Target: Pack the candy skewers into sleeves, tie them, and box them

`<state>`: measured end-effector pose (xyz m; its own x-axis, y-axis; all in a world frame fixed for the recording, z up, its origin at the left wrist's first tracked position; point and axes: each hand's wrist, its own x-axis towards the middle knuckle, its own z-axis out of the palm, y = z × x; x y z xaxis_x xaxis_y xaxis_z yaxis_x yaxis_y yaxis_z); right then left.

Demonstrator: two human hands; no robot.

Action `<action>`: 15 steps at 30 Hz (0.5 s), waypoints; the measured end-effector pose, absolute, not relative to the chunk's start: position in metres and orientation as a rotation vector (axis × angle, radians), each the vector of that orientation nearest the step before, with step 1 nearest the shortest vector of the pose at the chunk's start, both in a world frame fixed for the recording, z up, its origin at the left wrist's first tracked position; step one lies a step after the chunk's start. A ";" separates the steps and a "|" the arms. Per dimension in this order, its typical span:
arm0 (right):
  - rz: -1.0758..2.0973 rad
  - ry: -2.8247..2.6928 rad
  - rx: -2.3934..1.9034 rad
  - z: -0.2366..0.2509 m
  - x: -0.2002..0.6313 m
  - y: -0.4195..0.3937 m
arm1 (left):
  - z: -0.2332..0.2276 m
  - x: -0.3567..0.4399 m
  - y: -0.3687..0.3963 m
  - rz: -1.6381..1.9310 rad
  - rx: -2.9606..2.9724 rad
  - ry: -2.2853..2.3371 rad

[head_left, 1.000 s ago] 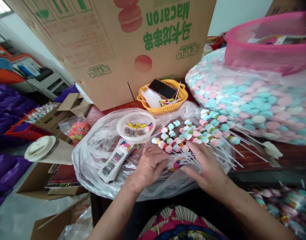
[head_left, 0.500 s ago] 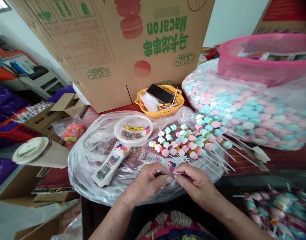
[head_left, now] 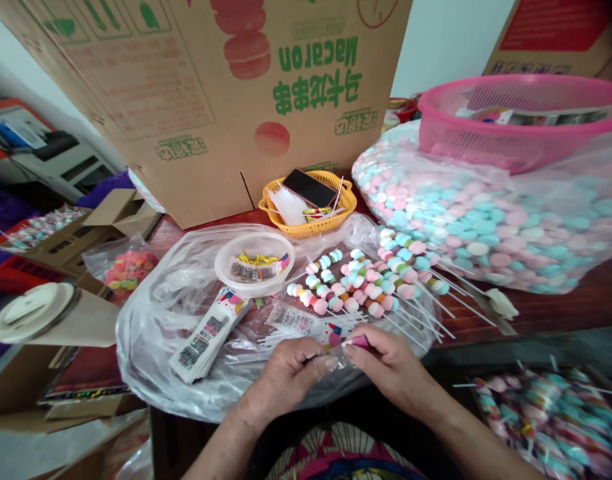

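At the table's front edge, the fingers of my left hand (head_left: pixel 293 370) and my right hand (head_left: pixel 391 363) pinch a small clear plastic bag (head_left: pixel 342 353) with coloured print between them. A pink patch shows by my right fingers; whether it is print or something inside, I cannot tell. Just beyond lie skewers of pastel marshmallows (head_left: pixel 371 283), their white sticks pointing right. Left of my hands lies a stack of printed bags (head_left: pixel 210 340). Behind it, a round plastic bowl (head_left: pixel 256 288) holds gold twist ties and a printed bag piece.
Behind stand a yellow basket (head_left: pixel 306 227) with a phone, and a tall carton (head_left: pixel 186 180). A big bag of marshmallows (head_left: pixel 479 227) with a pink basket (head_left: pixel 516 140) on top fills the right. A lidded cup (head_left: pixel 89 320) is at left; wrapped skewers (head_left: pixel 556 420) lie lower right.
The view has shifted slightly, so the scene sits further left. My hands stay close together; more of the clear bag and a pink patch now show between my fingers.
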<state>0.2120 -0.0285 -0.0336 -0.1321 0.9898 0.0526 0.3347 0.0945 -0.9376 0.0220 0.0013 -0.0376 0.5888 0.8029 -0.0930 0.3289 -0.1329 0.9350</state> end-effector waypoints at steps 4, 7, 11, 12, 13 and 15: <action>0.880 -1.527 -1.465 -0.042 0.210 -0.027 | -0.042 0.021 0.001 0.564 2.074 0.963; 0.545 -1.625 -1.627 -0.050 0.231 -0.022 | -0.046 0.017 0.001 0.645 2.278 0.992; -0.115 -1.963 -1.927 -0.064 0.277 -0.016 | -0.047 0.006 0.005 0.885 2.302 0.950; -0.212 -2.054 -1.993 -0.069 0.285 -0.016 | -0.046 0.004 0.006 0.917 2.310 0.926; -0.280 -2.115 -2.035 -0.073 0.292 -0.016 | -0.045 0.002 0.008 0.950 2.322 0.903; -0.364 -2.115 -1.966 -0.079 0.301 -0.018 | -0.044 -0.001 0.010 1.023 2.345 0.877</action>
<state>0.3011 -0.0176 -0.0787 -0.0730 0.9402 0.3328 0.9973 0.0686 0.0250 -0.0011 0.0101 -0.0438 0.5267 0.6962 0.4877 0.3758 -0.7054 0.6010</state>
